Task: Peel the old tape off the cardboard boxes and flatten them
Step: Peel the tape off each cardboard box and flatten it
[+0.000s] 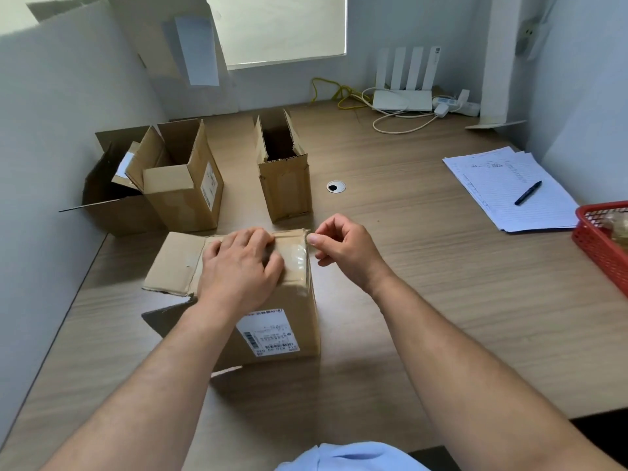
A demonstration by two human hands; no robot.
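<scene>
Left hand (238, 263): spread flat, pressing down on the box (299, 311) top.
Right hand (343, 246): fingers curled, thumb tip at the tape (297, 263) edge; whether it pinches the tape, I cannot tell.
Tape: clear strip between the hands, wrapping the box's right edge.
Risk: a fast pull may snap the tape or tear off the cardboard's surface.
Beyond hands: three open boxes (183, 185) on the bench (407, 266).
</scene>
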